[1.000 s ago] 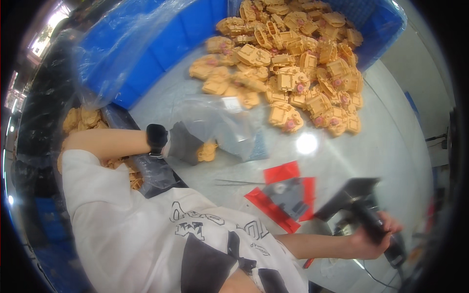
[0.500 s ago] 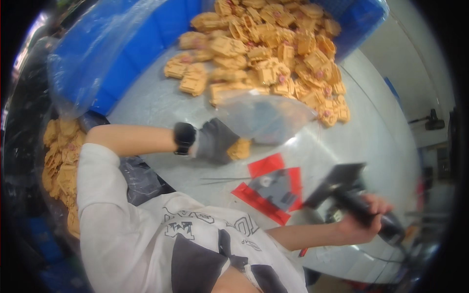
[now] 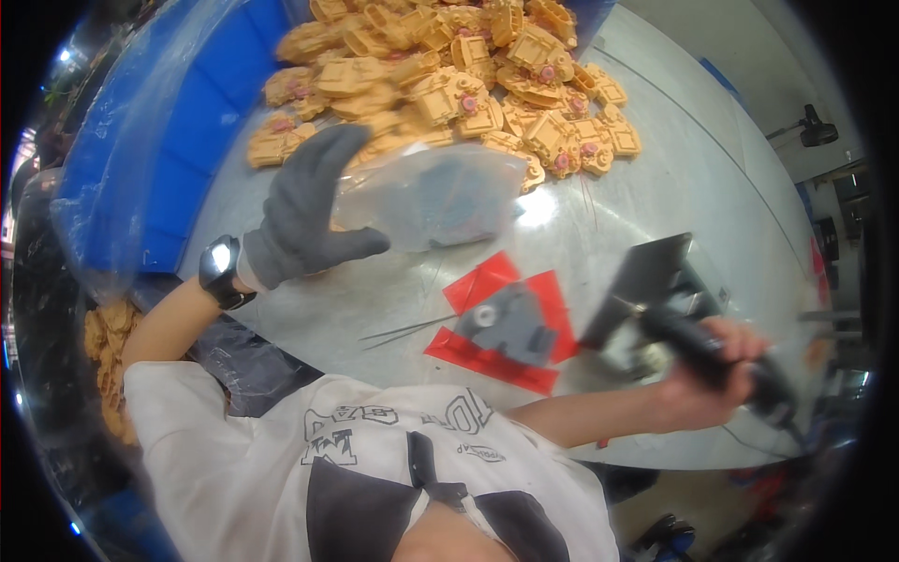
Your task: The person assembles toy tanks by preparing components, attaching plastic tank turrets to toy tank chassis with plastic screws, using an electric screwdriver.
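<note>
My left hand (image 3: 300,211), in a grey glove, is open with thumb and fingers spread wide. Nothing shows in its grasp. It hovers at the left end of a clear plastic bag (image 3: 435,197) whose contents are too blurred to name. Just beyond lies a heap of yellow moulded plastic parts (image 3: 459,94), some carrying small pink pieces. At the right, my bare right hand (image 3: 716,379) is wrapped round a black corded electric screwdriver (image 3: 679,337). Between the hands, a grey fixture block (image 3: 510,328) with a small white disc rests on red tape (image 3: 496,375).
Thin metal tweezers (image 3: 407,331) lie left of the fixture. A dark, flat-topped device (image 3: 641,276) stands beside the screwdriver. Blue bins (image 3: 178,159) draped in clear plastic line the far left. More yellow parts (image 3: 110,361) sit near my left elbow, beside black plastic sheeting (image 3: 248,361).
My left hand has moved left and opened; the yellow part it held no longer shows in it. My right hand keeps the screwdriver, slightly shifted. The whole view has swung a little.
</note>
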The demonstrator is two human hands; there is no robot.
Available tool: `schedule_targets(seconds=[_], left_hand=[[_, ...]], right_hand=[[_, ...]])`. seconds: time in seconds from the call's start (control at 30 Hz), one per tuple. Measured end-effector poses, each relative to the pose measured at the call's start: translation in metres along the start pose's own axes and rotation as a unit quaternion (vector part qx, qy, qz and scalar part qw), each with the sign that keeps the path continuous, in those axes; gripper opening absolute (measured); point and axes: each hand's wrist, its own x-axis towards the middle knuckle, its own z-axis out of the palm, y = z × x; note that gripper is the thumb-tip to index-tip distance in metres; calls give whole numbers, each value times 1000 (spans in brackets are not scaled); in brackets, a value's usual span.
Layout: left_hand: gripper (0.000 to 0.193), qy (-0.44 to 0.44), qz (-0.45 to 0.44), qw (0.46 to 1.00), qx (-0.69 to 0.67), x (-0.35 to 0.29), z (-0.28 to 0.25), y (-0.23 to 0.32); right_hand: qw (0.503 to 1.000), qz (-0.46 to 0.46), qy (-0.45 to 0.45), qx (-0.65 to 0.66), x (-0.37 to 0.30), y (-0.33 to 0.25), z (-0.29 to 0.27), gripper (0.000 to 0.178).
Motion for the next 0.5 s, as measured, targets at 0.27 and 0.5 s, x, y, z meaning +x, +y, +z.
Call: schedule_targets(seconds=[0.27,0.5], left_hand=[[31,-148,-143,958,-199,44,40,20],[17,-68,-266,720,-637,101,2,52]], right_hand=[[1000,-6,0,-4,-9,-6,7,40],[998,-57,32,9,-10,-21,-1,43]])
